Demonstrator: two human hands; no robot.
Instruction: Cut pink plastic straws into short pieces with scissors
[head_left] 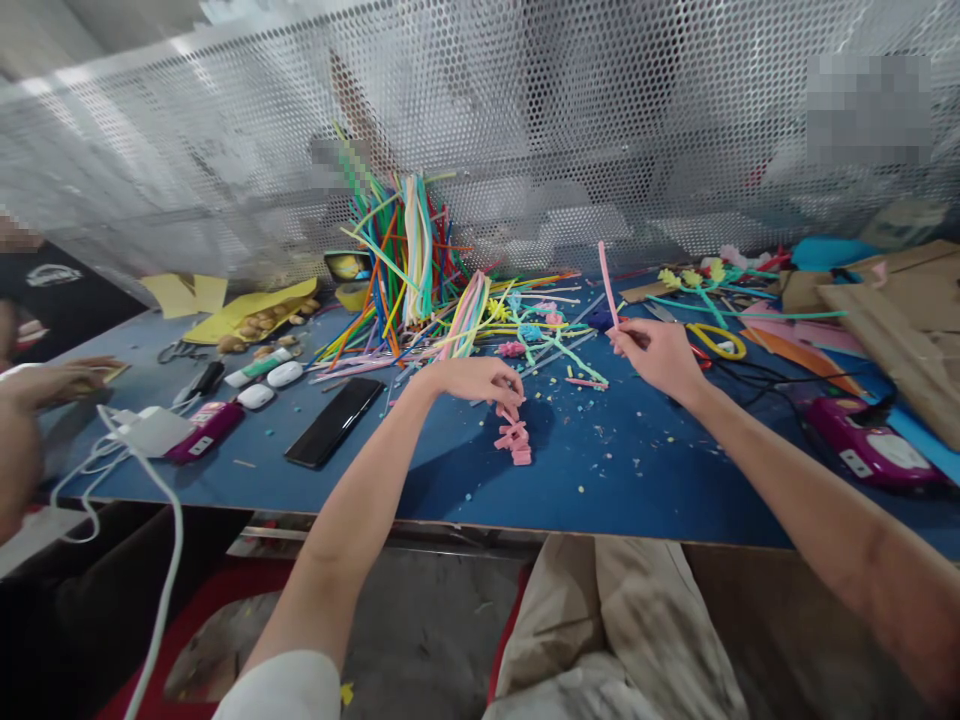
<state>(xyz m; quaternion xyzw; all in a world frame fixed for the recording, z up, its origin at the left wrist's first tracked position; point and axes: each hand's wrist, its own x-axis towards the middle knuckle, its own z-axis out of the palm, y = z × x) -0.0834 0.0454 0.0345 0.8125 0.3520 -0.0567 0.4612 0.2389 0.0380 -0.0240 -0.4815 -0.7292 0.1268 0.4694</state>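
Observation:
My right hand (658, 352) pinches the lower end of a straight pink pipe cleaner (607, 280), which points up and leans slightly left. My left hand (480, 383) is closed with its fingertips at the top of a bunch of short, folded pink pipe cleaner pieces (514, 438). Its fingers partly cover the uppermost pieces. Just beyond the hands lie pipe cleaner flowers with green stems (559, 345) and a blue bloom (529, 333). Behind my left hand is a bundle of pastel pipe cleaners (466, 312).
A tall heap of coloured pipe cleaners (416, 250) stands against the perforated metal panel (600, 130). On the left are a black phone (335, 421), a white charger (154, 430) and another person's hand (71, 378). Yellow-handled scissors (716, 342) and a purple device (874, 445) lie right.

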